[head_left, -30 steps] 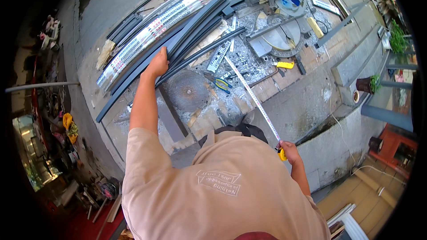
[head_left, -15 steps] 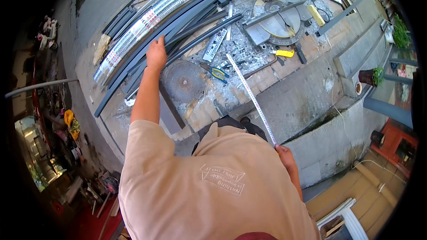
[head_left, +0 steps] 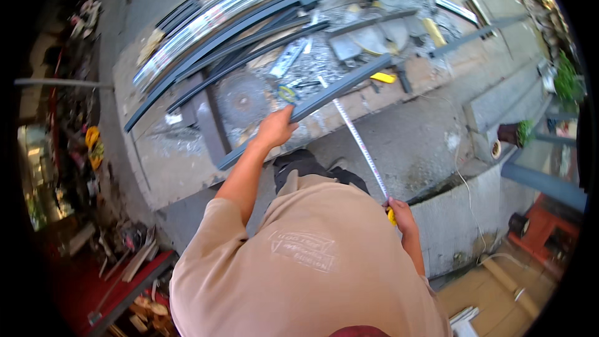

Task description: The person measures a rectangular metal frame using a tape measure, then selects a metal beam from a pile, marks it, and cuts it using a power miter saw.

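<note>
Two hands are busy, and the left hand (head_left: 276, 130) has its grip closed around a dark grey bar (head_left: 346, 85), just on the near side of the round metal disc (head_left: 243, 101). That bar slants from the near left of the disc to well right of it. The right hand (head_left: 404, 213), well to the right of the disc and nearer the body, has its grip wrapped about a yellow tape measure (head_left: 391, 216). Its pale tape (head_left: 362, 146) reaches out toward the area right of the disc and crosses beneath the bar in the view; whether they touch, I cannot tell.

As for progress, the bar is in hand and apart from the pile of grey bars (head_left: 249, 50) beyond the disc, and the tape is already drawn out. Laying the tape along the bar seems not yet done, since the two only cross. No mark or fresh cut shows on the bar, though blur could hide one. Pliers (head_left: 287, 94) lie just right of the disc, a yellow cutter (head_left: 382, 77) farther right, and the mitre saw (head_left: 368, 39) sits beyond and right of the disc on the surface (head_left: 171, 165), with neither hand at it
</note>
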A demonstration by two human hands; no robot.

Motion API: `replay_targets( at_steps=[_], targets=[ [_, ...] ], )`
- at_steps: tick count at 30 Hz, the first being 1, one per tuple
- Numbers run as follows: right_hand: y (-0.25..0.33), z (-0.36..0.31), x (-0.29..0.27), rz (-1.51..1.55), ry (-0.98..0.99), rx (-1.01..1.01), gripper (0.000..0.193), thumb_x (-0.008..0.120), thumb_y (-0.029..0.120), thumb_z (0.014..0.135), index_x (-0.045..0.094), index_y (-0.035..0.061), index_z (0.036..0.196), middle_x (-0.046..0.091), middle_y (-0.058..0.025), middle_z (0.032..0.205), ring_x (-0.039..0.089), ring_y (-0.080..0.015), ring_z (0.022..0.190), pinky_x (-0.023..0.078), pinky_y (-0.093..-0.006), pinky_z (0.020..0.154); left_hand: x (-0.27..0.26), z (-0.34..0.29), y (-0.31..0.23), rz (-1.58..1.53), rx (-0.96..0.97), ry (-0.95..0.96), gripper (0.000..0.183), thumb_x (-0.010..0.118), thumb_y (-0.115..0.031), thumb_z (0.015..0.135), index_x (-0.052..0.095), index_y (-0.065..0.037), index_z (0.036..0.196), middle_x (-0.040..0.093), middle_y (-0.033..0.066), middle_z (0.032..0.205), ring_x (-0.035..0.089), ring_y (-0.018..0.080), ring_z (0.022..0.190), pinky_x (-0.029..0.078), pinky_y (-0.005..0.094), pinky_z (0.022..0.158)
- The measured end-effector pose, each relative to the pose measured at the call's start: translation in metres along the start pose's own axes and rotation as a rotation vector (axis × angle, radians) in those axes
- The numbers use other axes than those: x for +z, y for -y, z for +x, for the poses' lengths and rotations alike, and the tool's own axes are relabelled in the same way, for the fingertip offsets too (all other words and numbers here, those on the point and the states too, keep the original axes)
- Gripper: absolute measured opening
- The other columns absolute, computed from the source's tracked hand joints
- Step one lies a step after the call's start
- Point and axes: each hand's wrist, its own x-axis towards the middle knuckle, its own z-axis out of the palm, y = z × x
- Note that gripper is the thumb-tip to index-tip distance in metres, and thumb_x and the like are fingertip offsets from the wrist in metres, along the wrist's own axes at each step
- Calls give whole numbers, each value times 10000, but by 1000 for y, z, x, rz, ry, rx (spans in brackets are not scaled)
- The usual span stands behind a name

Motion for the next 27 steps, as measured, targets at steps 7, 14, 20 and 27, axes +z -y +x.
replay_targets(
  at_steps=[7,14,20,27],
  targets=[
    [-16,2,-63,19,-78,-38,453,618,432,1101,798,35,976,675,-3,872,611,-124,801,507,-310,764,33,-5,-64,5,-32,51,477,614,-460,1066,622,-30,1271,749,248,1003,733,428,977,545,529,849],
    [-27,7,-84,133,-137,-37,468,616,447,1101,803,35,981,679,-11,869,615,-134,787,509,-312,750,48,33,-97,-380,-42,238,515,520,-474,1126,635,17,1225,728,138,906,697,239,781,547,424,771],
    [-12,24,-99,241,-134,-25,472,607,446,1106,797,35,974,673,-17,866,617,-137,790,510,-305,744,54,89,-121,-586,-60,411,481,503,-426,1148,607,8,1328,713,89,939,651,147,803,536,320,780],
    [37,28,-136,305,-195,-13,490,600,461,1108,786,25,985,659,-14,860,607,-140,794,502,-301,745,54,161,-166,-509,164,472,399,598,-312,1119,621,-32,1402,742,90,1102,657,186,1036,524,367,962]
  ],
)
